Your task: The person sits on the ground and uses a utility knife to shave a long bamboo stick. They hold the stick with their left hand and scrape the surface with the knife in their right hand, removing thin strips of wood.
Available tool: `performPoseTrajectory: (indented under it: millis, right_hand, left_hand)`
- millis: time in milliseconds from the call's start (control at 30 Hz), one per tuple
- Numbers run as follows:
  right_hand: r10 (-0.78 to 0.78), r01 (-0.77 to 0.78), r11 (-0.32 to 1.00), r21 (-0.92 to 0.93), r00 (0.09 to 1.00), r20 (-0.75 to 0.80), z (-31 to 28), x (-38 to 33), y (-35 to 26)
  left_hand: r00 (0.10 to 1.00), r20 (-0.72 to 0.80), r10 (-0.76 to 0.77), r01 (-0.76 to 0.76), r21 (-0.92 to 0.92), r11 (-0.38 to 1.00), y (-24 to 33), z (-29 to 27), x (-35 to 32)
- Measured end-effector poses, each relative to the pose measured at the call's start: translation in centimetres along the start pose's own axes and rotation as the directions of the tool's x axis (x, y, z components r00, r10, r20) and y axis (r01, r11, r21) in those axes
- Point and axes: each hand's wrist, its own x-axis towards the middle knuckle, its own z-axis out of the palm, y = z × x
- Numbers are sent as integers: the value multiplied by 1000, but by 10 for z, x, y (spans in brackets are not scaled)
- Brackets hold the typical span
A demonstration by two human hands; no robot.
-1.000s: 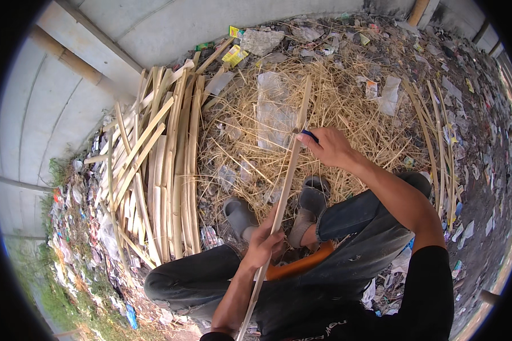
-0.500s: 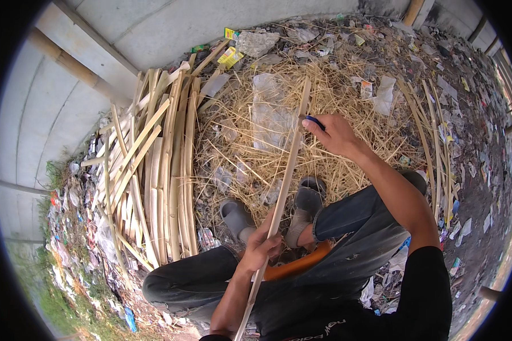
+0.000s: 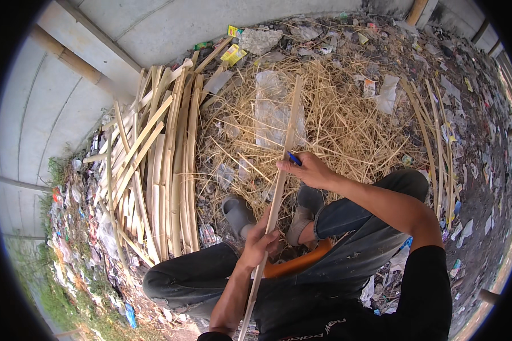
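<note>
A long pale bamboo strip point(image 3: 290, 128) slants across my lap and out over the shavings. My left hand point(image 3: 260, 245) is closed round its lower part, near my shins. Higher up, my right hand point(image 3: 312, 170) grips a small knife with a blue handle point(image 3: 293, 158), its thumb against the strip. The blade is mostly hidden by the fingers and the strip. Under my left hand's side of the strip, an orange curved piece point(image 3: 304, 259) lies across my lap.
Split bamboo strips point(image 3: 168, 187) are heaped at the left, and several thin ones point(image 3: 432, 136) lie at the right. Shavings point(image 3: 347, 136) cover the ground ahead of my grey clogs point(image 3: 237, 211). A concrete wall point(image 3: 170, 25) stands behind, with litter around.
My right hand has drawn the knife down along the strip toward me. The strip's far end has swung slightly left, while my left hand keeps its grip.
</note>
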Motion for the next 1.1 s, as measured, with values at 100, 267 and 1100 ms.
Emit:
performPoseTrajectory:
  millis: [100,267,1100]
  right_hand:
    - [-90,93,995,-23,990,107,31,-22,-4]
    - [-149,160,979,-126,984,95,25,-22,-4]
    - [-365,338,679,-652,926,100,6,-30,-19]
  left_hand:
    - [1000,-15,-1,0,-26,1000,1,1,2]
    - [1000,-29,-12,11,-36,999,-6,-2,3]
    - [999,9,-34,35,-55,998,-8,-5,2]
